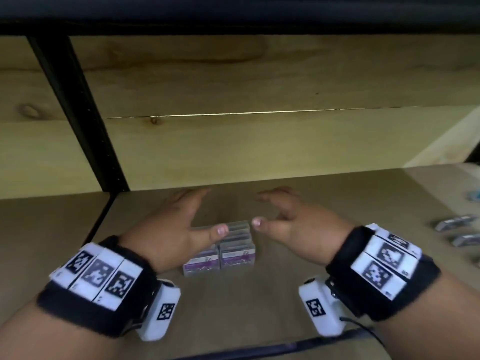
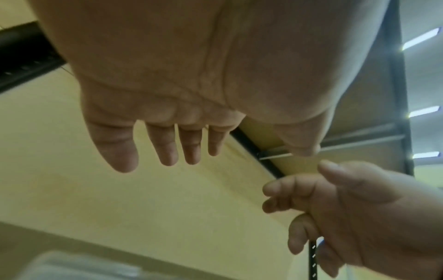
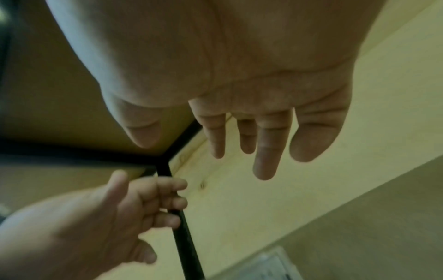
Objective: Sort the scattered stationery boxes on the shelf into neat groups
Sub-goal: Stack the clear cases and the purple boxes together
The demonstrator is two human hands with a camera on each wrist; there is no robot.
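Note:
A tight block of small clear boxes with purple labels point(image 1: 228, 250) stands on the brown shelf board point(image 1: 259, 302), in the middle of the head view. My left hand point(image 1: 179, 222) hovers over the block's left side, fingers straight, holding nothing. My right hand point(image 1: 283, 216) floats over its right side, fingers loosely spread, also empty. Both thumbs point inward above the boxes, a small gap between their tips. In the left wrist view the left hand point(image 2: 167, 136) is empty, and a blurred box point(image 2: 79, 267) lies below. In the right wrist view the right hand point(image 3: 251, 132) is open too.
More small boxes point(image 1: 457, 229) lie scattered at the shelf's right edge. A wooden back wall point(image 1: 233, 141) closes the shelf. A black upright post point(image 1: 83, 120) stands at the left. The upper shelf's dark edge point(image 1: 233, 14) hangs overhead.

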